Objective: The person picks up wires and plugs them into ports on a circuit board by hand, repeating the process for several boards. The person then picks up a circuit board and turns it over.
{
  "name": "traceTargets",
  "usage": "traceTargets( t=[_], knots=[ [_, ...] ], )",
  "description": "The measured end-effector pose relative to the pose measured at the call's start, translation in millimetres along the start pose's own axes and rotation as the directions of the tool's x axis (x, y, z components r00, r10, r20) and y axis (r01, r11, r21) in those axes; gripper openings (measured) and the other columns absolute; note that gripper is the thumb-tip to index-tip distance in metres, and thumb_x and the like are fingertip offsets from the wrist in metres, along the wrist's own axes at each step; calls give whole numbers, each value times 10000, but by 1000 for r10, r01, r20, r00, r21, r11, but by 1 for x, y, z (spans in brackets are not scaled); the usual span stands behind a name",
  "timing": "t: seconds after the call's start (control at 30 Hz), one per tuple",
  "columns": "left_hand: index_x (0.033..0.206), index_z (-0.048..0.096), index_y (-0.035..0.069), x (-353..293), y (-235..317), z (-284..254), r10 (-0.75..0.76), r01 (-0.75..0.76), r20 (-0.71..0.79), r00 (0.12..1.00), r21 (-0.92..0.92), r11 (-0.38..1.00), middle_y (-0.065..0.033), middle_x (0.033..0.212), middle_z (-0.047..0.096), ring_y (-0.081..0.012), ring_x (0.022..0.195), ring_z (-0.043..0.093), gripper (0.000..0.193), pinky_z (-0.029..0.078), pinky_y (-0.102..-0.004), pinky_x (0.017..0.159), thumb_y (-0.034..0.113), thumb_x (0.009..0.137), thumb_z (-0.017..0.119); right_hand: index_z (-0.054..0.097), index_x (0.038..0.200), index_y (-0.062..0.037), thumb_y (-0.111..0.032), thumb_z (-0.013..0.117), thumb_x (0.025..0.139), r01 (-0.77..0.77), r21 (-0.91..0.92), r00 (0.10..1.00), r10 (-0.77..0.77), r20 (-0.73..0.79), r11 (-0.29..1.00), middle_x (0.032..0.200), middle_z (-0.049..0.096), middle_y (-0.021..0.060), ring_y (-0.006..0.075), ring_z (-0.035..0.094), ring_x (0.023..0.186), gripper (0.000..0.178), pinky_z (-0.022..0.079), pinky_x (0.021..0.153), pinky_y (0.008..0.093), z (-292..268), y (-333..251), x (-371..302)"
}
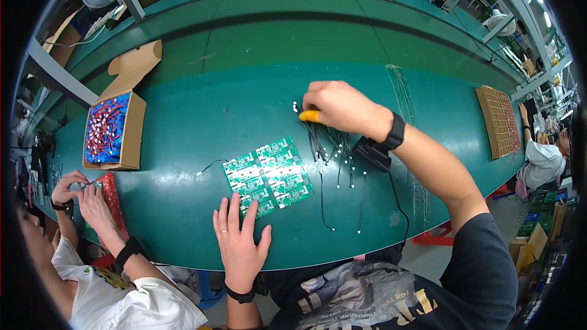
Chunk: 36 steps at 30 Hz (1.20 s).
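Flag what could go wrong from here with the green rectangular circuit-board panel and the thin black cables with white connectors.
Many thin black cables overlap in a bunch at the right hand, so lifting one might drag or tangle others. The left hand lies partly over the near edge of the green circuit-board panel, so an unintended push could shift it.

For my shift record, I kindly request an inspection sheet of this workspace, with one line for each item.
Surface: green tabletop, some pale marks.
Work items: circuit-board panel; dark wires with white connectors.
Clutter: open cardboard box of blue parts with red wires, at left; brown gridded tray, at right.
Hands: left hand, fingers spread, at the panel's near-left corner; right hand at the wires, grip unclear.
Cables: black cable from black device toward near edge.
Surroundings: co-worker at left; another person at far right.
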State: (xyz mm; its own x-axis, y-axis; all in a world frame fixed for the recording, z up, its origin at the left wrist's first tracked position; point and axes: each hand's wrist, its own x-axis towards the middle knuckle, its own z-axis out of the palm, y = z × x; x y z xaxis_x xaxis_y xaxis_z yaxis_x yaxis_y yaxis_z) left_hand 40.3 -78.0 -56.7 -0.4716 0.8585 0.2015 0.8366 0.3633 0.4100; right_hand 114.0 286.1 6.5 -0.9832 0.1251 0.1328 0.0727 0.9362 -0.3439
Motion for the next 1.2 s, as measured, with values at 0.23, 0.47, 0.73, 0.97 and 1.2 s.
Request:
traceTargets(
  t=[0.23,0.47,0.73,0.97,1.2],
  knots=[
    [1417,636,72,0,4,0,-7,7,-3,1000,-16,1000,-205,1620,456,-448,1504,400,585,300,-631,1232,191,868,800,761,965,2,-46,727,844,-159,-82,986,162,28,984,960,731,184,395,716,904,135,583,823,473,23,0,12],
    [1396,670,104,1,1,0,5,-5,-18,1000,-15,1000,-188,1606,471,-449,1475,425,553,337,-649,1207,242,880,812,723,972,0,-77,745,929,-213,296,977,201,69,931,955,745,135,249,728,858,91,585,806,357,2,3,14],
    [1401,654,80,2,1,-2,-5,4,-11,1000,-40,999,-198,1619,460,-450,1498,405,578,316,-642,1221,187,855,811,644,1105,-33,-72,678,1048,-232,845,973,123,197,481,970,744,67,155,709,919,77,568,852,321,-9,-17,-15],
    [1399,671,101,-2,0,-3,-5,5,-24,1000,-24,1000,-192,1599,481,-452,1468,434,559,351,-650,1195,238,876,811,686,1130,-11,-69,722,1023,-128,912,980,189,56,391,974,744,68,155,723,919,126,589,896,321,-9,-21,-26],
    [1406,659,84,4,1,-2,0,-1,-19,1000,-62,998,-196,1611,472,-451,1486,421,583,325,-641,1214,195,855,811,720,1150,-42,-89,698,1016,129,990,941,307,-139,53,958,699,64,192,660,810,144,538,781,295,-25,-15,-51]
  ],
)
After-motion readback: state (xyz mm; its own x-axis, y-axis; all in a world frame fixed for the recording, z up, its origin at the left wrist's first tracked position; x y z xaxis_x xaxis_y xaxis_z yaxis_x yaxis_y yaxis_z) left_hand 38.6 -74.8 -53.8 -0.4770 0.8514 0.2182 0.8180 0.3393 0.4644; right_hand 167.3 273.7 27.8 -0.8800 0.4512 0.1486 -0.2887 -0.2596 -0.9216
